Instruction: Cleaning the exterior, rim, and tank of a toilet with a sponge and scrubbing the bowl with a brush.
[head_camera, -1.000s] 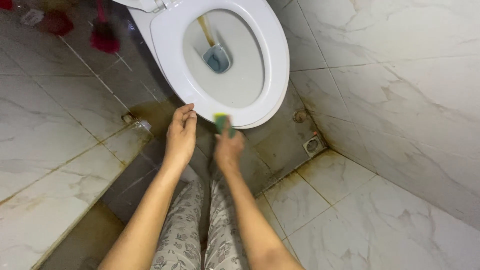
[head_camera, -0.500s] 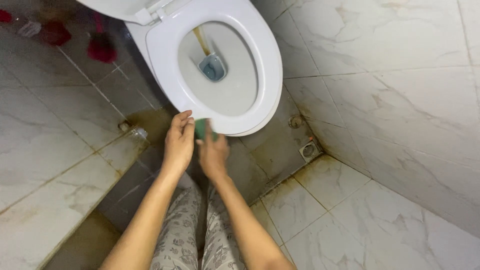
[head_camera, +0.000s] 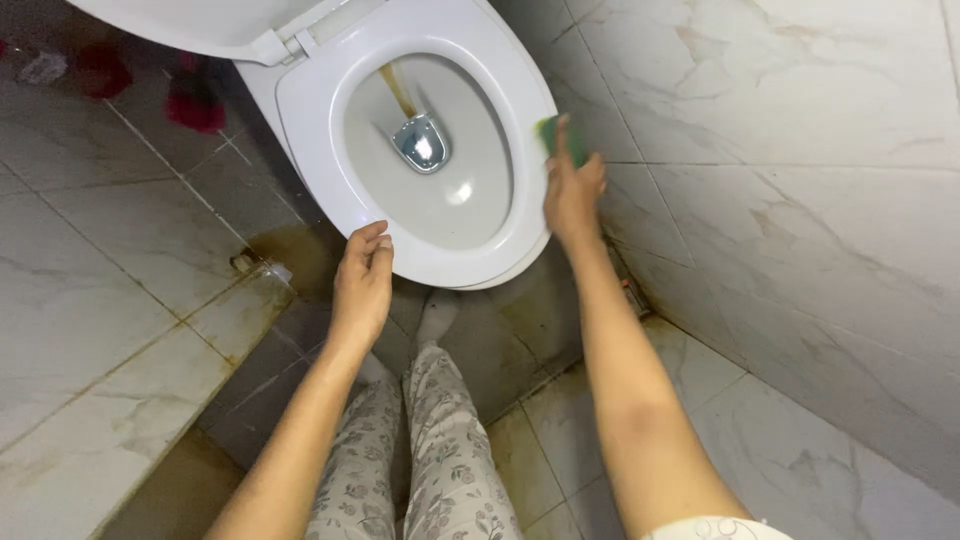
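- I am gripping a small green and yellow scrubbing sponge in my right hand, fingers curled closed around its lower part so that only the top is poking out above my fingertips.
- I am pressing that sponge against the outer right edge of the white plastic toilet seat, which seems to be why my right arm is stretching forward and across.
- My left hand is holding nothing; its fingers are lying loosely together, tips just touching the near front rim of the seat, probably to steady me while I lean in.
- The white lid is standing raised at the back, leaving the stained grey bowl exposed.
- My legs in flowered trousers are bending beneath me on the grimy marble-patterned floor tiles.
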